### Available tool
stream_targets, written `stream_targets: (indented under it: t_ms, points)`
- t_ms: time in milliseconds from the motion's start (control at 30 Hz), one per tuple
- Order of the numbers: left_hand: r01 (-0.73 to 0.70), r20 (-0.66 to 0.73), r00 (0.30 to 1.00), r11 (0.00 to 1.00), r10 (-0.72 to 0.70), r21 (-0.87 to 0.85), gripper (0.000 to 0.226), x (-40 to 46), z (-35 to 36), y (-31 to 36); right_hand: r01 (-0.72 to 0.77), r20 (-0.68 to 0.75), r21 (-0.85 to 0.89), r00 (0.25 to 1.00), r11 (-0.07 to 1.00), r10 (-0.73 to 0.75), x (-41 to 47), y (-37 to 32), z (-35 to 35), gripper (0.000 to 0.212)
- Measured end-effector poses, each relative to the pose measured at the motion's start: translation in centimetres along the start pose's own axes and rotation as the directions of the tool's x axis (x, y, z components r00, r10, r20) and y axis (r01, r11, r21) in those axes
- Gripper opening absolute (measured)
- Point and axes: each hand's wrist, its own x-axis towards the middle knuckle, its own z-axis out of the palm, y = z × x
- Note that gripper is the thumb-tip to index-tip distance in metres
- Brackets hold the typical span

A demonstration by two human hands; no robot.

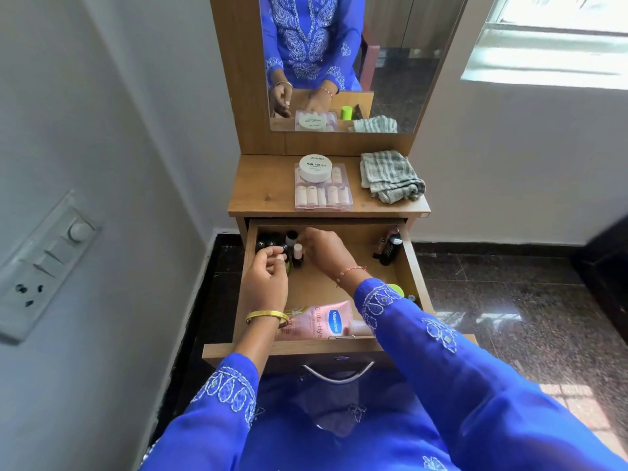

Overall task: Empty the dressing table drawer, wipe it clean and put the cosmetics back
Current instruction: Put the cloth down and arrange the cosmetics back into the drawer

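Wooden drawer (413, 266) pulled open; nail polish bottles (295, 249) upright back-left; pink Vaseline tube (326, 323) lying along the front.

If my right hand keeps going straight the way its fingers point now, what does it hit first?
Most likely the white-capped nail polish bottle just ahead of your right hand, in the bottle cluster at the drawer's back left. Depth is unclear; the fingers may already be touching it.

Blue sleeves (424, 331) with white embroidery, a gold bangle (266, 316) on the left wrist, a thin bracelet (350, 271) on the right
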Motion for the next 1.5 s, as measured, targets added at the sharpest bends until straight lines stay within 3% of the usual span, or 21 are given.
stream_targets:
  t_ms: [200,267,333,467,533,700,867,1033,1233,1367,1500]
  points:
    - [0.030,0.039,0.999,0.996,-0.027,-0.090,0.015,-0.5,0.8,1.0,0.148,-0.340,0.092,0.934,0.985,-0.109,-0.7,-1.0,-1.9,0.013]
    - [0.032,0.054,0.998,0.993,-0.026,-0.112,0.021,-0.4,1.1,1.7,0.188,-0.499,0.046,0.855,0.981,-0.140,-0.5,-1.1,-2.8,0.013]
    - [0.029,0.051,0.998,0.991,-0.022,-0.133,0.021,-0.1,1.4,2.4,0.162,-0.565,-0.083,0.805,0.983,-0.181,0.0,-0.7,-3.6,0.020]
    - [-0.028,0.030,0.999,0.985,0.034,-0.169,0.014,0.9,1.6,4.2,0.047,-0.410,-0.287,0.897,0.957,-0.167,1.3,0.6,-3.8,0.045]
    - [-0.024,0.033,0.999,0.986,0.030,-0.165,0.014,1.6,1.7,4.9,0.075,-0.357,-0.318,0.914,0.945,-0.193,1.3,1.4,-3.5,0.048]
    - [0.206,0.134,0.975,0.951,-0.178,-0.232,0.020,3.0,2.1,5.9,0.159,-0.459,-0.235,0.852,0.959,-0.253,-0.5,1.7,-3.9,0.039]
    - [0.358,0.265,0.919,0.898,-0.291,-0.257,0.033,3.5,3.1,6.5,0.189,-0.513,-0.270,0.801,0.944,-0.308,-2.5,2.1,-2.9,0.036]
    - [0.461,0.331,0.876,0.813,-0.351,-0.356,0.031,4.0,4.1,7.1,0.129,-0.499,-0.089,0.853,0.988,-0.156,-3.2,0.8,-5.0,0.029]
    - [0.490,0.369,0.860,0.770,-0.351,-0.408,0.028,4.1,4.3,7.5,-0.047,-0.266,0.031,0.962,0.998,0.054,1.7,-1.5,-7.5,0.046]
    - [0.525,0.412,0.835,0.756,-0.366,-0.392,0.020,3.9,4.2,7.1,-0.204,-0.181,0.044,0.961,0.978,0.209,4.0,-2.2,-7.6,0.054]
    - [0.566,0.461,0.809,0.697,-0.365,-0.441,0.020,3.4,3.8,6.5,-0.225,-0.160,0.019,0.961,0.974,0.226,4.2,-2.1,-7.2,0.061]
